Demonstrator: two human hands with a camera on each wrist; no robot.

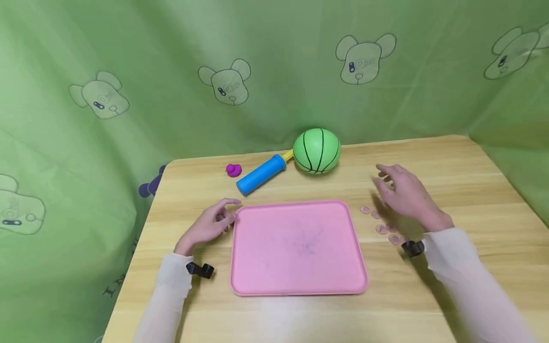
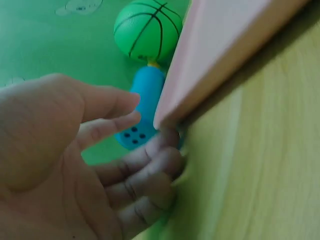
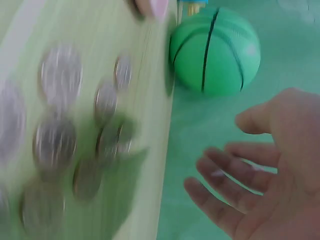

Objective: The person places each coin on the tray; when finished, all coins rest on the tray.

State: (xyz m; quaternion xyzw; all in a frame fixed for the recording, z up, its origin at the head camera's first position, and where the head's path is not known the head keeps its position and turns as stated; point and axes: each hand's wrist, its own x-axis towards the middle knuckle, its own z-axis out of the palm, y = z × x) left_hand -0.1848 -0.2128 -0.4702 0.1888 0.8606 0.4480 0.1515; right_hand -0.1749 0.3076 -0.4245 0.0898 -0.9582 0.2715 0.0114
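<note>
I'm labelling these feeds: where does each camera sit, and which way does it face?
Head: on the head, facing forward and down at the tray and coins; left hand, right hand and sleeves show.
Left wrist: on that wrist, facing pump and ball; left hand shows.
Right wrist: on that wrist, facing coins and ball; right hand shows.
Both wrist views share the ball.

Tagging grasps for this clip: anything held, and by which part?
Nothing is held. The left hand is by the pink tray's corner; the right hand is near the coins.
</note>
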